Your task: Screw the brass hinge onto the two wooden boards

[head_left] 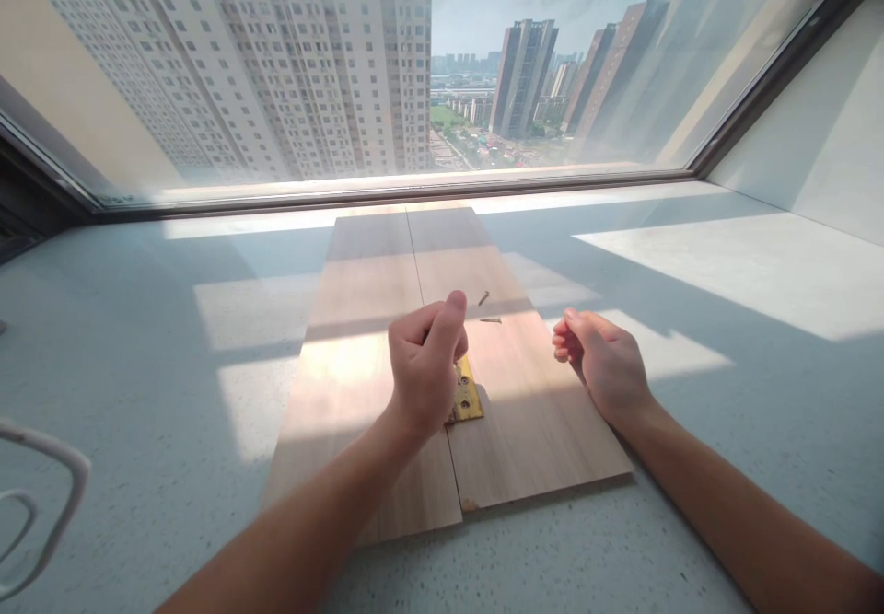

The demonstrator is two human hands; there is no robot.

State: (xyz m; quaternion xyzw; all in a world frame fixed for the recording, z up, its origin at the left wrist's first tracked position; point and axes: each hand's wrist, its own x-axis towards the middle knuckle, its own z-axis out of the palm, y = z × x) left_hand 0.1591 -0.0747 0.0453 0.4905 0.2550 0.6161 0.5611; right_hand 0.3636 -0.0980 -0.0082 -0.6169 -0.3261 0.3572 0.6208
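Note:
Two pale wooden boards lie side by side, the left board [345,347] and the right board [539,411], with a narrow seam between them. A brass hinge [470,398] sits at the seam, its left part hidden behind my left hand. Screw heads show in its visible leaf. My left hand [428,356] is closed in a fist above the hinge, thumb up; whatever it grips is hidden. Two loose screws, an upper screw [484,298] and a lower screw [491,320], lie on the right board. My right hand [608,356] is closed at that board's right edge, its contents hidden.
The boards rest on a speckled pale sill [172,347], crossed by sunlight and shadows. Beyond it a large window with a dark frame [387,197] looks onto tall buildings. White looped tubing or wire [75,471] pokes in at the left edge. A pale wall [815,126] bounds the right side.

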